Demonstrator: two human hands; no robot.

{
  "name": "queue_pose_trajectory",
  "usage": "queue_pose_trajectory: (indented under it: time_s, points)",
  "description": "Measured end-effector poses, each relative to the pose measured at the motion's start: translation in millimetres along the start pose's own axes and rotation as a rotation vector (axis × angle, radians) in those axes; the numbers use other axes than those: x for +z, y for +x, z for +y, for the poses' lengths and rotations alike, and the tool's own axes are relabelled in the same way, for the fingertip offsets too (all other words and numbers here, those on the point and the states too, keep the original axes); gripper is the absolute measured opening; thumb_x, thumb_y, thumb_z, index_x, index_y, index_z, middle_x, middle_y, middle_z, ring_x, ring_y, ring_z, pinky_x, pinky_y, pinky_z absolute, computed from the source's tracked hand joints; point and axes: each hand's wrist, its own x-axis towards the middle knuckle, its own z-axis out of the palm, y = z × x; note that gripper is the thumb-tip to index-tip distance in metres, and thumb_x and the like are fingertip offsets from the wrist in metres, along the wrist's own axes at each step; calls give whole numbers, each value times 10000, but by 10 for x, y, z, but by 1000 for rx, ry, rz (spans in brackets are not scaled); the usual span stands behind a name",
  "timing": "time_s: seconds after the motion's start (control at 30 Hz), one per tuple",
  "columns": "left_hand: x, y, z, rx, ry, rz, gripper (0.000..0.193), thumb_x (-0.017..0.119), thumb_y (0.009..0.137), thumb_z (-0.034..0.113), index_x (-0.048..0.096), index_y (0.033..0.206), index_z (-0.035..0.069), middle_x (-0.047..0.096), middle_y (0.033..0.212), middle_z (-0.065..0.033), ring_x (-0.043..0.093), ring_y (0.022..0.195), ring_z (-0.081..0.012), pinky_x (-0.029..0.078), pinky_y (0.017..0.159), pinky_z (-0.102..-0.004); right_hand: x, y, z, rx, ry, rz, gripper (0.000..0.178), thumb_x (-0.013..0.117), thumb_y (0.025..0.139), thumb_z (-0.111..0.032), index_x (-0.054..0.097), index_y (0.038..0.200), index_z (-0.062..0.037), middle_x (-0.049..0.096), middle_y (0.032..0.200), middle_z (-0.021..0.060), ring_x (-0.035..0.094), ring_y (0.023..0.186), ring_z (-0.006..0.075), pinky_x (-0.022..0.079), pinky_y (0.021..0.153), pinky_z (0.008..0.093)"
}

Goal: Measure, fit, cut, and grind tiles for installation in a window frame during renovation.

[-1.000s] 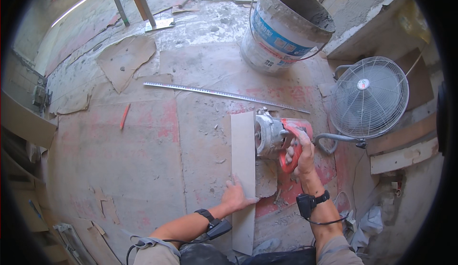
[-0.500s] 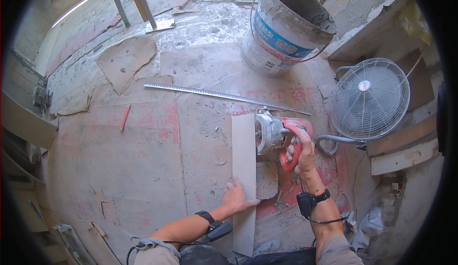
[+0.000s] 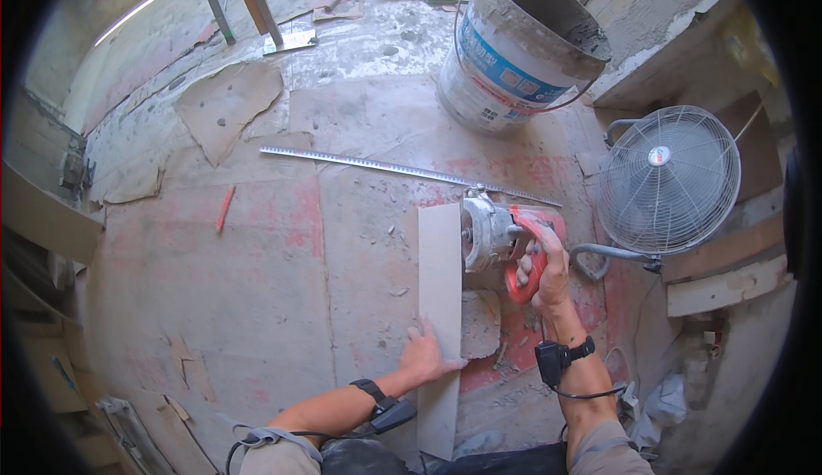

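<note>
A long, pale tile strip [image 3: 439, 282] lies lengthwise in front of me. My left hand [image 3: 425, 357] rests flat across its near part, fingers spread and thumb reaching the right edge. My right hand [image 3: 548, 263] is wrapped round the red handle of a handheld tile cutter [image 3: 490, 234] with a dusty metal front. The cutter stands against the strip's right edge near its far end; its blade is hard to make out. Partly beneath the strip, nearer me than the cutter, sits a rough grey slab piece [image 3: 480, 324].
A metal ruler [image 3: 368, 163] lies beyond the strip, and a red pencil-like stick [image 3: 225, 210] to the left. A dirty bucket [image 3: 488, 90] stands at the back, with a floor fan [image 3: 668, 180] at right. Dusty sheets [image 3: 214, 304] and debris cover the floor.
The cutter in my right hand has shifted slightly away from me along the strip's edge. My left hand keeps its place on the strip.
</note>
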Motion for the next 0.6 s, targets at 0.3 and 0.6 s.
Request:
queue_pose_trajectory:
  time_s: [0.3,0.6]
  points:
    - [-11,-12,10,-13,-5,-31,1410,844,670,593,-22,1520,-124,384,1357,-403,560,1164,-499,495,986,-464,24,104,4,-36,23,18,402,583,925,-482,550,950,-82,469,694,-8,490,508,94,421,404,256]
    - [-51,-22,33,-33,-23,-44,1424,848,665,593,-47,1528,-102,381,1365,-399,564,1163,-496,502,977,-471,-148,174,78,13,59,-84,516,572,950,-469,583,1230,-37,477,849,-6,509,577,84,437,414,252]
